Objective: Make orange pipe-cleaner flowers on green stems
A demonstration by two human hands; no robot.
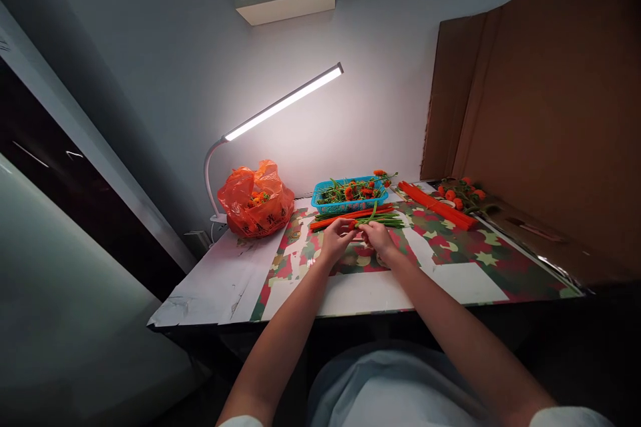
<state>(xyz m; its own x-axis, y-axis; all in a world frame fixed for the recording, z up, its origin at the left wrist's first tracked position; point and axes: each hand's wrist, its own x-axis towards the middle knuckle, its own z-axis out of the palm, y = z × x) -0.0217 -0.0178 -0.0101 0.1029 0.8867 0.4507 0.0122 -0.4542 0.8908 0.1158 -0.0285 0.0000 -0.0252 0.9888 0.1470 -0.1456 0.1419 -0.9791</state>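
Observation:
Over the table, both hands meet at a small orange flower with a green stem. My left hand (338, 239) is closed, fingers pinched at the orange flower head (352, 224). Close beside it, my right hand (379, 239) pinches the green stem (373, 213), which sticks up above the fingers. Just behind the hands lie orange pipe cleaners (328, 221) and green pipe cleaners (393, 220), side by side. Beyond them a blue basket (350, 207) holds several orange flowers on green stems. The exact grip of the fingertips is too small to make out.
An orange plastic bag (260, 217) with flowers inside stands at the left, by a lit desk lamp (283, 105). To the right lie a bundle of orange pipe cleaners (441, 207) and more orange flowers (458, 199). Cardboard (541, 127) walls the right side.

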